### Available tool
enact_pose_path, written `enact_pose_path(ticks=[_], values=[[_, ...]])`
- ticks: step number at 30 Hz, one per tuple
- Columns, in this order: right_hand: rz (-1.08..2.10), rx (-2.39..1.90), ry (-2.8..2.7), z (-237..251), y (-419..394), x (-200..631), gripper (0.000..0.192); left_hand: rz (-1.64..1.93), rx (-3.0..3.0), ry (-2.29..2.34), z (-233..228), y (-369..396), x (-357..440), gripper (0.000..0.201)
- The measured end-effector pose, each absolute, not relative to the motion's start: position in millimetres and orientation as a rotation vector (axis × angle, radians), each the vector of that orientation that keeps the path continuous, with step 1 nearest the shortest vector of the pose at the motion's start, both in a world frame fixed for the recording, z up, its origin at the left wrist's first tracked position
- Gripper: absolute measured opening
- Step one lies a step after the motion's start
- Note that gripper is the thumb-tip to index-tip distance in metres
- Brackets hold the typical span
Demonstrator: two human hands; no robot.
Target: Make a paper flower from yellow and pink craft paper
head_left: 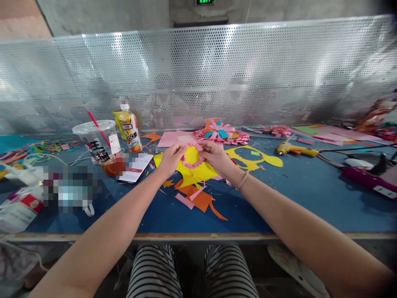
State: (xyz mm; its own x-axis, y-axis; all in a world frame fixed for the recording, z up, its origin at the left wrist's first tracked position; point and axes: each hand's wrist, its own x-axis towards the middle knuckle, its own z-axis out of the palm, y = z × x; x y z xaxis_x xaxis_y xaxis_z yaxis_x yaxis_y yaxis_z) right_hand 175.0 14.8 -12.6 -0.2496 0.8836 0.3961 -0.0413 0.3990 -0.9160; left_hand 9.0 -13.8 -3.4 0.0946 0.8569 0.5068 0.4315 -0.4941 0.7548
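Your left hand (170,159) & right hand (215,156), fingers pinching pink pleated paper ring (192,155) above yellow sheet (194,171). Risk: pull too hard, ring tears or pleats unfold.

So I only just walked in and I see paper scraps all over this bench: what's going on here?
A person seated at a blue worktable holds a pleated pink paper ring between both hands, the left hand on its left side and the right hand on its right. Under it lie yellow paper and orange offcuts. A finished pink paper flower sits just behind, a yellow glue gun to the right, and a juice bottle and lidded plastic cup to the left.
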Motion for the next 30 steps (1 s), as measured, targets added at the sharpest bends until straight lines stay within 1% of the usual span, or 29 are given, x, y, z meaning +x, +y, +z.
enact_pose_path(ticks=[2, 5, 8, 13, 20, 23, 30], values=[[1.037, -0.778, -1.58, -12.0, 14.3, 175.5, 0.03, 1.357, 1.977, 1.246, -3.2, -14.9, 11.0, 0.028], [1.024, -0.796, -1.568, -9.4, 11.5, 176.2, 0.028, 1.367, 2.026, 1.342, -4.7, -14.5, 13.0, 0.016], [1.104, -0.783, -1.529, -7.0, 8.8, 176.6, 0.028, 1.407, 2.027, 1.394, -6.8, -12.8, 13.0, 0.009], [1.276, -0.684, -1.534, -9.9, 10.7, 176.6, 0.03, 1.577, 2.086, 1.485, -3.6, -17.2, 12.0, 0.007], [1.326, -0.641, -1.586, -11.2, 10.2, 178.1, 0.021, 1.773, 2.352, 1.459, 2.8, -35.3, 12.9, 0.007], [1.316, -0.637, -1.637, -12.2, 11.6, 178.8, 0.02, 1.773, 2.499, 1.41, 0.4, -36.6, 12.2, 0.005], [1.279, -0.628, -1.64, -16.0, 13.7, 175.2, 0.017, 1.699, 2.679, 1.393, -2.4, -34.8, 10.8, 0.008]])
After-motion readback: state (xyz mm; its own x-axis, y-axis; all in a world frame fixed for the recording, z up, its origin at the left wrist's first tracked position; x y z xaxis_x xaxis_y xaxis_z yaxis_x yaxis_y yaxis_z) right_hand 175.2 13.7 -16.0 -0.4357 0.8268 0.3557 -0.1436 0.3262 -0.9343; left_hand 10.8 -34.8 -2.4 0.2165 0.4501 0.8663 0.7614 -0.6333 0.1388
